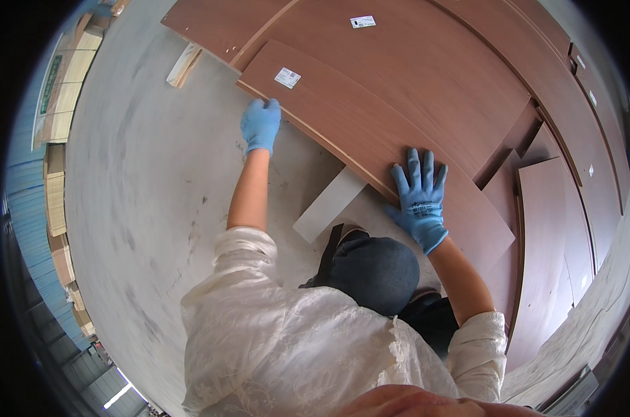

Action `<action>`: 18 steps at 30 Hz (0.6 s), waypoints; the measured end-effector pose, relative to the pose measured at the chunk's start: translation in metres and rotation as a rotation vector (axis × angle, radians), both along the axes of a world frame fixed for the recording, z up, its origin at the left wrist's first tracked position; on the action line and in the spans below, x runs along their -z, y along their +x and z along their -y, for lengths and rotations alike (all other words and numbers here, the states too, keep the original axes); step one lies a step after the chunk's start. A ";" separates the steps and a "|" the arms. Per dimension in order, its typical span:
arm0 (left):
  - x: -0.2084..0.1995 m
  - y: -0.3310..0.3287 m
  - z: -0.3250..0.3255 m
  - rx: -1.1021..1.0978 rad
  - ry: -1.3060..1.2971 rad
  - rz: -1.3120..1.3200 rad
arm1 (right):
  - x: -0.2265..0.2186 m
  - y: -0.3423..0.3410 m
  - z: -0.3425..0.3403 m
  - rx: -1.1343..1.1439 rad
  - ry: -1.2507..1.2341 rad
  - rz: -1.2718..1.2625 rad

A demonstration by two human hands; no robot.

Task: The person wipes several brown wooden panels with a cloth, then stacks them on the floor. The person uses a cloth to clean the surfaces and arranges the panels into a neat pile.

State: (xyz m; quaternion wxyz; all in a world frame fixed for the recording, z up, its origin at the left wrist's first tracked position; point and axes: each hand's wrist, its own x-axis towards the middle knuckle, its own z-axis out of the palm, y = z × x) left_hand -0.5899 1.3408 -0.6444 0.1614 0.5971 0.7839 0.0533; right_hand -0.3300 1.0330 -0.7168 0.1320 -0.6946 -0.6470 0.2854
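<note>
A long reddish-brown board lies on top of a stack of similar panels, with a white label near its left end. My left hand, in a blue glove, is closed at the board's near edge, close to that label. Its fingertips are turned out of sight, so what they hold, if anything, does not show. Flat on the board farther right rests my right hand, also gloved in blue. Its fingers are spread, and nothing is in it.
Below the board's edge, a pale support beam sticks out over the grey floor; another block shows at the upper left. More brown panels lean and overlap at the right. Stacked pale boards line the far left.
</note>
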 end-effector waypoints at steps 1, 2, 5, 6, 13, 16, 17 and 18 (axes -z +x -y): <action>-0.002 -0.004 0.000 0.059 0.106 -0.117 | 0.002 -0.004 0.001 0.010 0.012 -0.002; 0.000 -0.009 0.002 0.095 0.305 -0.070 | 0.004 -0.008 0.003 0.017 0.016 -0.008; 0.013 -0.033 0.002 0.072 0.440 0.105 | 0.009 -0.018 0.012 0.056 0.078 0.000; 0.024 -0.040 0.003 0.021 0.342 0.153 | 0.011 -0.020 0.015 0.051 0.065 -0.021; 0.105 -0.059 -0.023 -0.098 0.306 0.277 | 0.013 -0.039 0.007 0.088 0.076 -0.087; 0.109 -0.061 -0.044 -0.126 0.300 0.225 | 0.016 -0.047 -0.009 0.104 0.094 -0.104; 0.109 -0.060 -0.050 -0.133 0.295 0.202 | 0.017 -0.048 -0.014 0.106 0.104 -0.103; 0.108 -0.060 -0.055 -0.151 0.304 0.176 | 0.018 -0.050 -0.019 0.109 0.114 -0.102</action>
